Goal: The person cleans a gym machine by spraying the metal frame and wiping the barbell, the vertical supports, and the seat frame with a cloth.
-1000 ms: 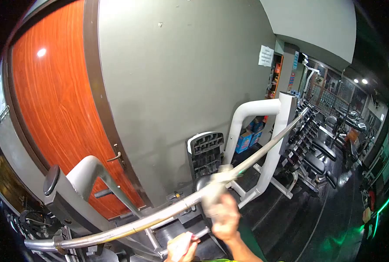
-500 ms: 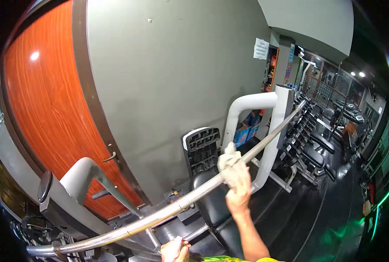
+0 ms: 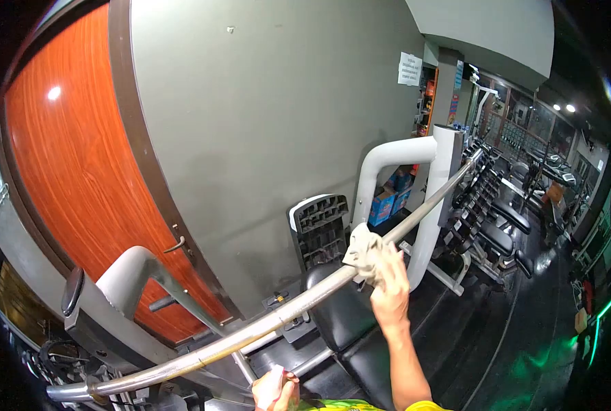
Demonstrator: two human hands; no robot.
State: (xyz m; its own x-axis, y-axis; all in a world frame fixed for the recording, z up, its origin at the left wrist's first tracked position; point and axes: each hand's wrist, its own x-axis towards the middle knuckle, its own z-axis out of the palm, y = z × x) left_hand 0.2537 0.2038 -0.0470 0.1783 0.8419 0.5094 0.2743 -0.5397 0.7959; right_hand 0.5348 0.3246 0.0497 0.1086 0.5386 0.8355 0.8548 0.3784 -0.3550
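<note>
A long metal barbell (image 3: 278, 318) without plates crosses in front of me, resting on the white-and-grey rack. My right hand (image 3: 392, 291) is wrapped round a crumpled, off-white cloth (image 3: 364, 252) and presses it against the bar, right of its middle. Low in the view, below the bar, my left hand (image 3: 275, 390) is closed, with something pale showing at its top that I cannot make out. A black padded bench (image 3: 336, 322) stands beneath the bar.
White rack posts (image 3: 425, 246) and a grey upright (image 3: 130, 274) flank the bar. Beyond the right post runs a dumbbell rack (image 3: 477, 205) with benches (image 3: 497, 236). An orange wooden door (image 3: 79, 151) is at the left, and blue boxes (image 3: 382, 205) stand by the wall.
My right hand and the cloth have shifted slightly right, and the cloth is bunched differently. The left hand stays almost where it was, and the view has tilted a little.
</note>
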